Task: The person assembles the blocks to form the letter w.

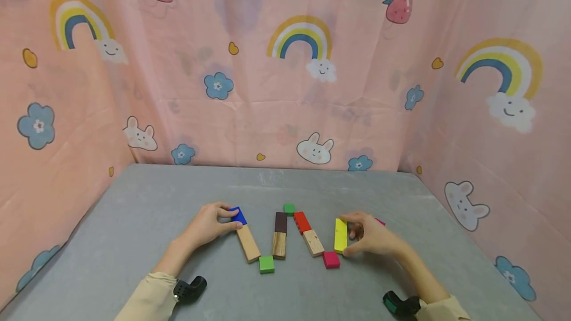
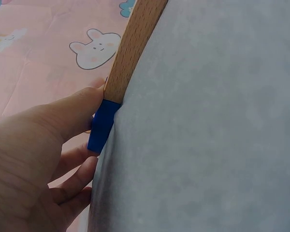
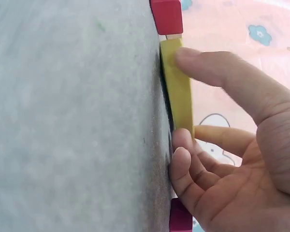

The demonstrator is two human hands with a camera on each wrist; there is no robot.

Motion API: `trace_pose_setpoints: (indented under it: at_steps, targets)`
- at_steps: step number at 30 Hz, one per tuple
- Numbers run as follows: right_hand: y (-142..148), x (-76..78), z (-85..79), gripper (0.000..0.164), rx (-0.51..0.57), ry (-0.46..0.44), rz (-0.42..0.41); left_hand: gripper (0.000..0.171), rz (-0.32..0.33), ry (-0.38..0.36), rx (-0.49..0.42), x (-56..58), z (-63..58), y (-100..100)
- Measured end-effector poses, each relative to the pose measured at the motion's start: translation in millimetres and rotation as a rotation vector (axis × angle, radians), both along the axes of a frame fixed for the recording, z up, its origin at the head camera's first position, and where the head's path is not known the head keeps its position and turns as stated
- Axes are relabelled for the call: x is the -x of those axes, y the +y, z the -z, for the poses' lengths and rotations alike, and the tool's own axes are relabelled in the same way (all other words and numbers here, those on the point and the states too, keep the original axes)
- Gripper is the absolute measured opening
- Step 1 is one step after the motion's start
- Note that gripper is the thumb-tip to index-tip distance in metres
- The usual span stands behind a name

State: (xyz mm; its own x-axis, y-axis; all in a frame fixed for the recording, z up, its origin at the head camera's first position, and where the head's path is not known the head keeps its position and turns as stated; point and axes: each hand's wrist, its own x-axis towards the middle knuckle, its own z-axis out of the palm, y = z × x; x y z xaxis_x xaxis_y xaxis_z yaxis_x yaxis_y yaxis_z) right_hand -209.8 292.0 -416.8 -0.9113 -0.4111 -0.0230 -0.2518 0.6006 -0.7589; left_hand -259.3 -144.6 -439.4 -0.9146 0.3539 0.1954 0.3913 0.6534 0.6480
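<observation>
My left hand (image 1: 209, 224) pinches a blue block (image 1: 238, 215) between thumb and fingers. Its near end meets a long plain wooden block (image 1: 248, 244) that slants toward me. On the other side, my right hand (image 1: 372, 234) holds a long yellow block (image 1: 341, 236) by its ends, thumb at the near end and index finger at the far one. Just off the yellow block's near end lies a pinkish-red block (image 1: 331, 260). In the right wrist view, the yellow block (image 3: 178, 87) lies along the tabletop with the thumb on it. A magenta block (image 1: 380, 222) peeks out behind the right hand, mostly hidden.
Between the hands, a zigzag continues: a green block (image 1: 266, 264), a striped wooden block (image 1: 279, 245), a dark brown block (image 1: 281, 222), another green block (image 1: 289, 209), a red block (image 1: 302, 222) and a pale wooden block (image 1: 314, 243). Patterned pink curtains (image 1: 250, 123) enclose the grey table (image 1: 200, 182).
</observation>
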Motion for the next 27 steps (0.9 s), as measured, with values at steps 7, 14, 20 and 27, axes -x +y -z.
trace_pose_setpoints:
  at_steps: [7, 14, 20, 27]
  targets:
    - [-1.4, 0.0, 1.6, 0.088, -0.011, -0.023, -0.027, 0.047, -0.003, -0.012, 0.002, -0.7, -0.5, 0.1]
    - [-2.6, -1.4, -2.5, 0.089, -0.007, -0.04, -0.039, 0.047, 0.0, -0.01, -0.003, -0.3, 0.6, 0.3]
    - [-2.1, -1.3, -3.6, 0.089, -0.011, -0.045, -0.035, 0.047, -0.002, -0.013, -0.005, 0.5, 0.9, 0.5]
    - [-2.1, -0.9, -2.9, 0.089, -0.018, -0.051, -0.038, 0.047, -0.004, -0.006, -0.003, 1.2, 1.6, 0.7]
